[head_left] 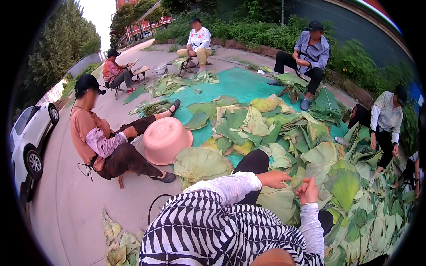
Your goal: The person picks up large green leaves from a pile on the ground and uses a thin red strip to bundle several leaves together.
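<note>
My left hand (274, 178) reaches in from the left above my knees, fingers stretched toward the right hand; nothing shows in it. Close by, my right hand (307, 191) is raised with one finger pointing up and the others curled in. Whatever those curled fingers may hold is too small to make out. Under both hands lies a large pale green leaf (276, 203), broad and flat. A yellow-green leaf (344, 185) rests right of my right hand. Beyond, a heap of big drying leaves (248, 122) covers much of a green tarp (233, 80).
A pink plastic tub (166, 139) stands upside down at left, beside a seated person (100, 128). Other people sit around the tarp with leaves. More leaves (377, 230) pile up at lower right. A white car (33, 142) is parked at far left.
</note>
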Action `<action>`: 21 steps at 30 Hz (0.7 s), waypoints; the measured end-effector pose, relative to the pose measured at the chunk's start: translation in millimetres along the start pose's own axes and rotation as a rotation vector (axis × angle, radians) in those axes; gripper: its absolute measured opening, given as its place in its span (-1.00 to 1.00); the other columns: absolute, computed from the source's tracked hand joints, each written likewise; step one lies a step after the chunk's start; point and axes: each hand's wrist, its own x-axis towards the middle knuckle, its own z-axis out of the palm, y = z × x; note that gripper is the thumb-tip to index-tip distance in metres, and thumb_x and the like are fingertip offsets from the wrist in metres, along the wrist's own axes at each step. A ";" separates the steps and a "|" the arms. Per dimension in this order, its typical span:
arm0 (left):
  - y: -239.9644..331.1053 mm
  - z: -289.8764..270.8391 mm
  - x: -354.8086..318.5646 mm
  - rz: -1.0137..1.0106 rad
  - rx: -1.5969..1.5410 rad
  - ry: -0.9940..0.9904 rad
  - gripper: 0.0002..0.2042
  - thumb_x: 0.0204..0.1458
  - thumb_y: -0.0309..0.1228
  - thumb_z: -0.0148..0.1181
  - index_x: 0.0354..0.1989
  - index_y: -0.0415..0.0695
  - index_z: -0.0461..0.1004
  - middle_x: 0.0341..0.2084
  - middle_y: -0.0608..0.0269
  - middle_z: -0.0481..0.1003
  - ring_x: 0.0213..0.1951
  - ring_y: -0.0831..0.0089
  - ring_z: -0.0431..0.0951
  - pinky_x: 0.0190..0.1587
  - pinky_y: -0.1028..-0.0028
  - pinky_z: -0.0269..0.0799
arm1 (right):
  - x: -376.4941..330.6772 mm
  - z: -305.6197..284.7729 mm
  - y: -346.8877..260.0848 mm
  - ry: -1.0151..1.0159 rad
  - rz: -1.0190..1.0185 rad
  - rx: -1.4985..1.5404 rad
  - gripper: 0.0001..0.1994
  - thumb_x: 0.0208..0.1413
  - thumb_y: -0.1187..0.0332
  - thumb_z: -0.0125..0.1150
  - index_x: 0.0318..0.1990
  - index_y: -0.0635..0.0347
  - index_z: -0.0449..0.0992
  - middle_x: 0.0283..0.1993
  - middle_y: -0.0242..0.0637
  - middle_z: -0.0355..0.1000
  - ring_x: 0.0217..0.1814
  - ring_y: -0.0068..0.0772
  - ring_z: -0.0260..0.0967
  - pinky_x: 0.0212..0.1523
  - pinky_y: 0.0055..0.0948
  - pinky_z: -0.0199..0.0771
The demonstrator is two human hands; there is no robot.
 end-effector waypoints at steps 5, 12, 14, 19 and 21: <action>-8.2 18.9 8.9 0.009 -0.283 -0.256 -0.75 -0.07 -0.33 -0.07 -0.24 -0.17 0.35 -0.39 0.12 0.43 -0.29 0.36 0.43 -0.22 0.44 0.31 | -13.9 22.6 13.8 -0.126 -0.072 -0.038 -0.59 0.12 0.04 -0.32 -0.43 0.24 0.26 -0.83 -0.45 -0.03 -0.80 -0.53 0.01 -0.74 -0.50 0.14; -8.5 25.7 4.6 -0.239 -0.588 -0.151 -0.78 -0.02 -0.28 -0.12 -0.40 -0.14 0.40 -0.71 0.39 0.33 -0.60 0.58 0.28 -0.49 0.55 0.20 | -7.1 30.8 12.1 -0.137 -0.247 0.034 -0.78 0.10 0.25 -0.18 -0.28 0.24 0.25 -0.59 -0.38 0.20 -0.64 -0.57 0.14 -0.65 -0.58 0.22; -12.7 29.1 2.1 -0.197 -0.609 -0.080 -0.76 -0.01 -0.27 -0.13 -0.40 -0.16 0.39 -0.68 0.34 0.36 -0.57 0.53 0.31 -0.47 0.51 0.22 | -2.8 26.3 13.1 -0.221 -0.244 -0.058 -0.81 0.05 0.42 -0.09 -0.17 0.22 0.26 -0.36 -0.34 0.30 -0.58 -0.64 0.17 -0.56 -0.65 0.25; -9.5 26.7 0.4 -0.150 -0.537 -0.011 -0.75 0.00 -0.27 -0.14 -0.37 -0.19 0.38 -0.54 0.23 0.42 -0.45 0.44 0.38 -0.34 0.48 0.27 | 3.6 11.2 15.6 -0.281 -0.313 -0.356 -0.79 0.05 0.44 -0.13 -0.14 0.25 0.26 -0.30 -0.30 0.32 -0.46 -0.62 0.22 -0.45 -0.66 0.27; -8.1 31.9 -0.8 -0.093 -0.522 -0.005 -0.75 0.01 -0.27 -0.15 -0.34 -0.19 0.37 -0.48 0.19 0.44 -0.40 0.38 0.41 -0.29 0.46 0.29 | -1.2 11.8 13.6 -0.318 -0.362 -0.513 -0.78 0.05 0.45 -0.14 -0.12 0.26 0.25 -0.27 -0.28 0.32 -0.41 -0.61 0.23 -0.42 -0.66 0.27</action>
